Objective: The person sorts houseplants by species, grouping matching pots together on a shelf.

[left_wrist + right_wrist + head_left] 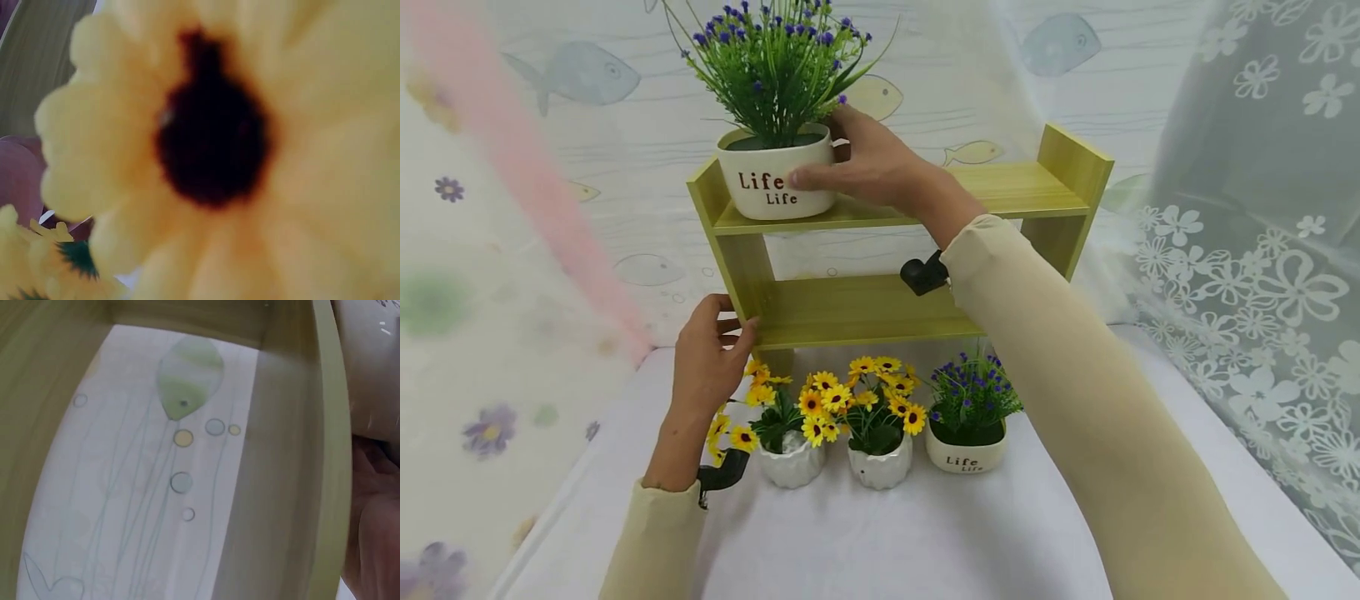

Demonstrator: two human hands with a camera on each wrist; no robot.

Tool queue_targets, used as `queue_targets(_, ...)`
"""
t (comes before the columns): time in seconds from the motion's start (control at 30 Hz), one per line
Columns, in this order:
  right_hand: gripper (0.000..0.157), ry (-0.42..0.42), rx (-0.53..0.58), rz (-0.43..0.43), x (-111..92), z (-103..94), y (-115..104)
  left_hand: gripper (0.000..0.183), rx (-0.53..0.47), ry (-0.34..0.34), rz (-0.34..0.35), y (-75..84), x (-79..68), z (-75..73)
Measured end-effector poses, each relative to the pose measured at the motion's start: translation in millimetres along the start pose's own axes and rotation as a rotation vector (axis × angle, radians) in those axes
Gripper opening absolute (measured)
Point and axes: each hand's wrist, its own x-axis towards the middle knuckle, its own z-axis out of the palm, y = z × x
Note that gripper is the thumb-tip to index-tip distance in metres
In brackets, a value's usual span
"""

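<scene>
My right hand [880, 162] grips the right end of a white oval flowerpot [778, 185] lettered "Life", thumb across its front. Purple flowers and green leaves [782, 75] rise from the pot, which sits at the left end of the top board of a wooden shelf [865, 308]. Lower down, my left hand [711, 358] holds the shelf's left side panel, thumb in front and fingers behind. In the left wrist view a yellow flower [112, 144] covers most of the picture. The right wrist view shows the shelf's boards [281, 487] with part of the pot [369, 369] beside them.
Before the shelf stand two white ribbed pots [880, 467] of yellow flowers and a second "Life" pot [966, 450] with purple flowers. They rest on a white-covered table [887, 550]. Fish-patterned cloth [940, 50] hangs behind, and a lace curtain [1262, 275] hangs at the right.
</scene>
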Motion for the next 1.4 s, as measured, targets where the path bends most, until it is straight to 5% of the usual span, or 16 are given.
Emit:
queue_targets(0.47, 0.093, 0.011, -0.086, 0.015, -6, -2.3, 10, 0.037, -0.012, -0.008, 0.000, 2.0, 2.7, 4.0)
queue_targets(0.73, 0.083, 0.070, -0.059, 0.042, -29, -10.3, 17, 0.036, -0.016, -0.012, 0.004, 1.5, 2.1, 4.2)
queue_targets(1.1, 0.063, 0.158, 0.118, -0.271, -79, -23.0, 27, 0.036, -0.014, -0.031, 0.027, 0.2, 5.0, -0.1)
queue_targets(1.4, 0.059, 0.138, 0.182, -0.458, -118, -11.3, 40, 0.037, -0.018, -0.029, 0.017, 3.3, 2.4, 4.8)
